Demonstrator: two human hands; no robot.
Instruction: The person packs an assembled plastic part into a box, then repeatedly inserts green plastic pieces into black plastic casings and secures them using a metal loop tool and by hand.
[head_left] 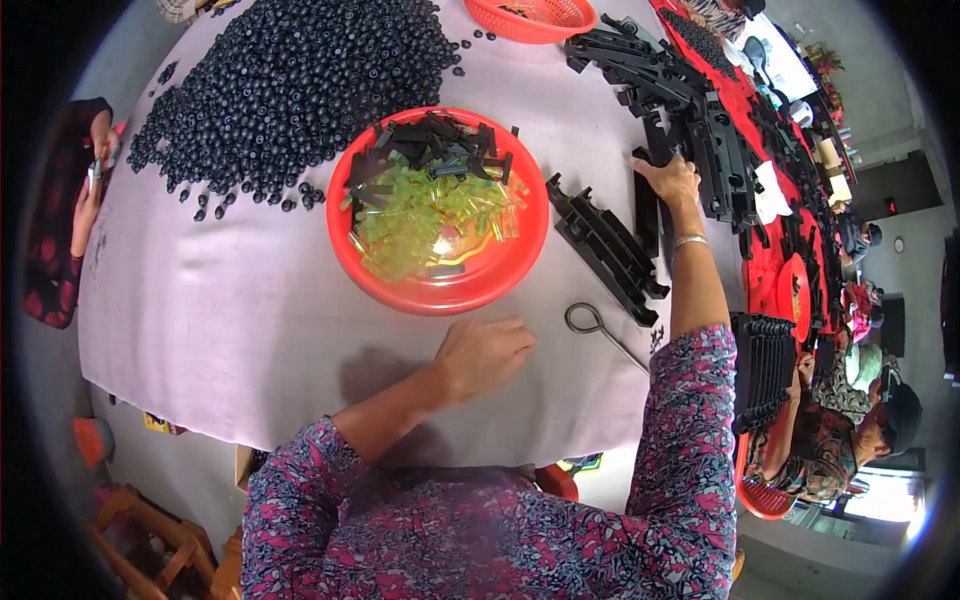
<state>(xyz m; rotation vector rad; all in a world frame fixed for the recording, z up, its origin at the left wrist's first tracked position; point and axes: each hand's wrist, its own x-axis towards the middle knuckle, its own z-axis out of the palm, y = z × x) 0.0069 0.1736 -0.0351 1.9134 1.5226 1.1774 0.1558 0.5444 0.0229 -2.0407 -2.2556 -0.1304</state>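
Flowery shirt (470, 540) closest, left hand (485, 357) loosely curled, right hand (671, 182) half-spread at black plastic parts (722, 150), can't tell if gripping.

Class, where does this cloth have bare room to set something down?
The broadest bare patch of cloth lies left of the red dish, below the black bead pile. A smaller one lies between the left hand and ring-ended rod. Crowded: the bead pile's area, and around the right hand, among black plastic parts.
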